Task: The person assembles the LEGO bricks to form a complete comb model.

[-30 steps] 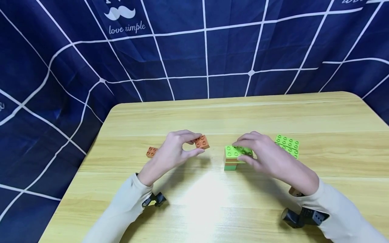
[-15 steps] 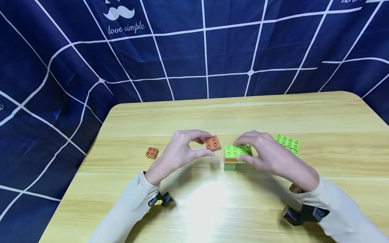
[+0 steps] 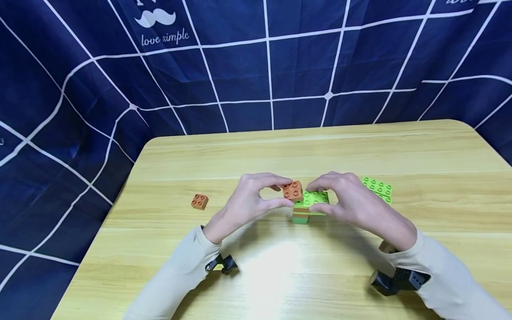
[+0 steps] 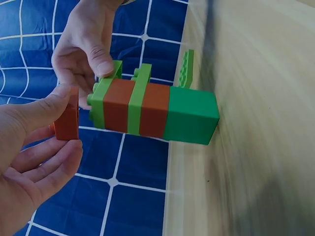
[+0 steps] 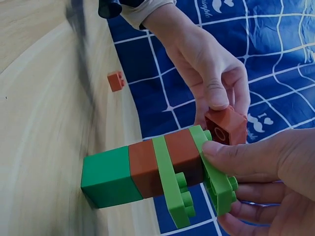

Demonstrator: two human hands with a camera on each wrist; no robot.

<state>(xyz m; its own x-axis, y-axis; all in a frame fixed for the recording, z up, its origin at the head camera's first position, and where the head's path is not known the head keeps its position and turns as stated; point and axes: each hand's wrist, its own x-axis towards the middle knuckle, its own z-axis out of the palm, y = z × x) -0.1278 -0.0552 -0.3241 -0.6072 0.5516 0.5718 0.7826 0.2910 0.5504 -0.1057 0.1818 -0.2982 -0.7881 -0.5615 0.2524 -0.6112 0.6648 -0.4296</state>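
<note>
My left hand [image 3: 254,195] pinches an orange-brown brick [image 3: 293,191] with four studs between thumb and fingers. The brick is held above the left end of a standing tower [image 4: 192,115]. That tower has a dark green block [image 5: 110,177] at the bottom, then orange-brown bricks alternating with lime green plates. A narrow gap separates the held brick from the top lime plate [image 4: 100,103] in the left wrist view. My right hand [image 3: 352,200] grips the overhanging right part of that top plate, thumb at the near edge and fingers at the far edge.
A loose orange-brown brick [image 3: 199,201] lies on the wooden table [image 3: 240,155] to the left. Lime green plates [image 3: 378,189] lie right of the tower, partly behind my right hand. A dark blue cloth [image 3: 240,75] with white lines hangs behind the table.
My left hand has moved right with its brick, from beside the tower to over its left end. The right hand stays at the top plate. The loose brick is now fully uncovered.
</note>
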